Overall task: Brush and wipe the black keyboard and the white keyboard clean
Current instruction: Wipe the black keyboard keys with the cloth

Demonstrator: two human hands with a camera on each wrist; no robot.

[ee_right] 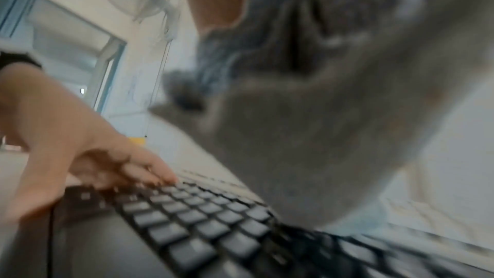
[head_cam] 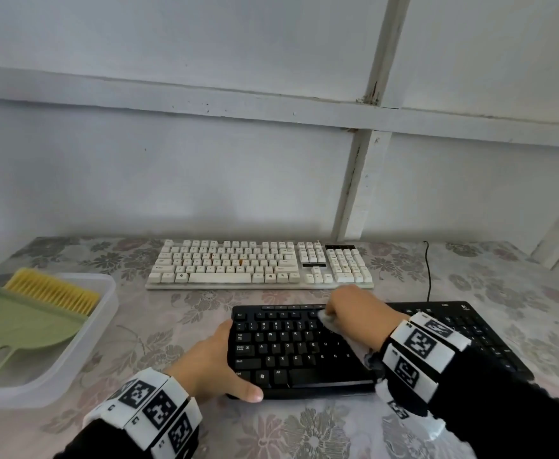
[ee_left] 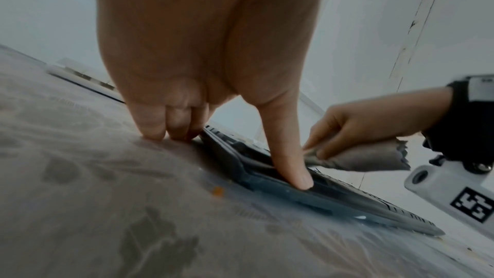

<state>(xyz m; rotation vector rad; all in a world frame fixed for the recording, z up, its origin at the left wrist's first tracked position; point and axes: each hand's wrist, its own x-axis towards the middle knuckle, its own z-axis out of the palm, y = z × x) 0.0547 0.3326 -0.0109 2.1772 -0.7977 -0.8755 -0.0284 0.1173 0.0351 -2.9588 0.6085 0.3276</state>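
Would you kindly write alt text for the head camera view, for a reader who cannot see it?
A person's right hand wipes a grey cloth over the black keyboard while the left hand holds its left end. Beyond lies a white keyboard; at left, a clear tray holds a green dustpan and yellow brush.

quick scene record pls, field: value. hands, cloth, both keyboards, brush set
left hand: grips the left end of the black keyboard, thumb on its front edge
right hand: holds a grey cloth on the upper key rows
black keyboard: near edge of the table, being wiped
white keyboard: behind the black one, untouched, orange specks on keys
brush and dustpan: in the clear tray, far left
stage: wiping the black keyboard
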